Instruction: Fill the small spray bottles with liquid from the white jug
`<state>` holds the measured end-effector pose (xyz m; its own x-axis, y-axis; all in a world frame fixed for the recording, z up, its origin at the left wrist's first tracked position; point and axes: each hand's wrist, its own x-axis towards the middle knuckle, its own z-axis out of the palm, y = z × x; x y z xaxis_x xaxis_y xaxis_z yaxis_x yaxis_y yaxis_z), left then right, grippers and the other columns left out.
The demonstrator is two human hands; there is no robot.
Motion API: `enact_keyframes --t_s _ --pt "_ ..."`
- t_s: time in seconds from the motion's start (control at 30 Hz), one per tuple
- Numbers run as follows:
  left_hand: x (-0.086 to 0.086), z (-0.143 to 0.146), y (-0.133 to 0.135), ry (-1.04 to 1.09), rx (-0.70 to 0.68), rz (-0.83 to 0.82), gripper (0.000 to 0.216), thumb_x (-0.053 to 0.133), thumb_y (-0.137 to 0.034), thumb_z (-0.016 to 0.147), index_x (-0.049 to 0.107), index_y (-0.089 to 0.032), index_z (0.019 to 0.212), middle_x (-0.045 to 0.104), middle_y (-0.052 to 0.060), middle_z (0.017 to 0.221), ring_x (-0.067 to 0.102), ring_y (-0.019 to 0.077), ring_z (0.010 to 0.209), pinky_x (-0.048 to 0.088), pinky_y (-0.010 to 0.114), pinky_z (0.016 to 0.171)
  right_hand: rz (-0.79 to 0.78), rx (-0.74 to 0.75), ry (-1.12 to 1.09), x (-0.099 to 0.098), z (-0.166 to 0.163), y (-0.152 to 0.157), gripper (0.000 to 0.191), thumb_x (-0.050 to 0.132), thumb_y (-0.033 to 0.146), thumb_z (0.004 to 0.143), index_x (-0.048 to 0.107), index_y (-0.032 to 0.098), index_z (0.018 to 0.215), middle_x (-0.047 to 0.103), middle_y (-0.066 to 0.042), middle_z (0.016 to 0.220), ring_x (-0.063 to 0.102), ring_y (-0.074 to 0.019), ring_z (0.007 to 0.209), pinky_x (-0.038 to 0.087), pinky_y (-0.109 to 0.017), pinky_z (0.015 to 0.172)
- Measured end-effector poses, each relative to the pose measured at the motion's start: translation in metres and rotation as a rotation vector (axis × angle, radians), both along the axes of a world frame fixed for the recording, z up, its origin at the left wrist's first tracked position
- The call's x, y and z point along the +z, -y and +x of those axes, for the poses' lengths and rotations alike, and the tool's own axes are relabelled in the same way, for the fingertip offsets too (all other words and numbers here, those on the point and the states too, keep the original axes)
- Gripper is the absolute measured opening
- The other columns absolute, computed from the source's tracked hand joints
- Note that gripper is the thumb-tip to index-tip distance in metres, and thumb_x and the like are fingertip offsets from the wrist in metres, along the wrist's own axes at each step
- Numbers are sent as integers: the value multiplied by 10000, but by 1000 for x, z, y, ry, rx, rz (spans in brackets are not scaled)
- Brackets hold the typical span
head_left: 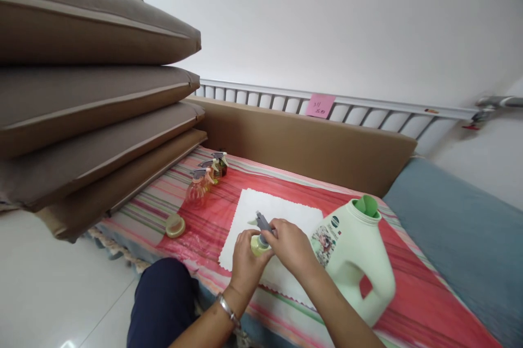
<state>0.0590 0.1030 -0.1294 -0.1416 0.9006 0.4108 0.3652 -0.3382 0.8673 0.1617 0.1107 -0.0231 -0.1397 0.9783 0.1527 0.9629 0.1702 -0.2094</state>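
Observation:
A small yellowish spray bottle point(259, 246) is held over the white scallop-edged sheet point(278, 203). My left hand point(246, 261) is wrapped round its body. On top, my right hand point(288, 242) grips the grey spray head point(262, 222), whose pale trigger points left. How tightly the head sits on the neck is hidden by my fingers. To the right of my right hand stands a large pale green jug point(373, 252) with a handle, its mouth open and green inside.
Several spray bottles, the nearest a pink one point(197, 190), stand in a row at the back left. A round yellowish lid point(175, 225) lies near the left edge. Stacked cushions point(102, 86) rise at left; a brown panel point(286, 138) lines the back.

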Motion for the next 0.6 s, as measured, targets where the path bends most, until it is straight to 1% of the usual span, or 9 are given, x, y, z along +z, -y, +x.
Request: enact_keyframes --t_s 0.1,0.37,0.47,0.6 --pt "3 2 -4 -27 36 3 193 666 -226 718 559 -182 873 616 31 855 571 211 863 457 380 798 -7 5 9 0 0 0 208 453 304 817 592 196 705 678 -54 748 622 -187 677 295 -258 536" --pt "-3 -12 -6 -144 -85 92 146 562 -272 815 571 -200 941 643 60 914 586 232 899 456 407 804 -13 12 17 0 -1 -1 219 439 305 826 589 192 712 673 -55 728 617 -185 670 298 -260 541" --pt "-1 -11 -7 -171 -89 91 181 594 -294 793 578 -197 944 647 65 914 584 241 895 455 406 791 -16 17 23 0 -3 -1 219 443 307 827 586 193 706 673 -54 731 615 -183 663 298 -260 538" --pt "2 -8 -10 -158 -35 55 196 645 -323 748 581 -180 864 640 68 868 579 248 862 451 414 781 -25 36 40 0 -3 -2 204 464 315 821 590 194 716 673 -52 745 614 -185 673 297 -262 541"
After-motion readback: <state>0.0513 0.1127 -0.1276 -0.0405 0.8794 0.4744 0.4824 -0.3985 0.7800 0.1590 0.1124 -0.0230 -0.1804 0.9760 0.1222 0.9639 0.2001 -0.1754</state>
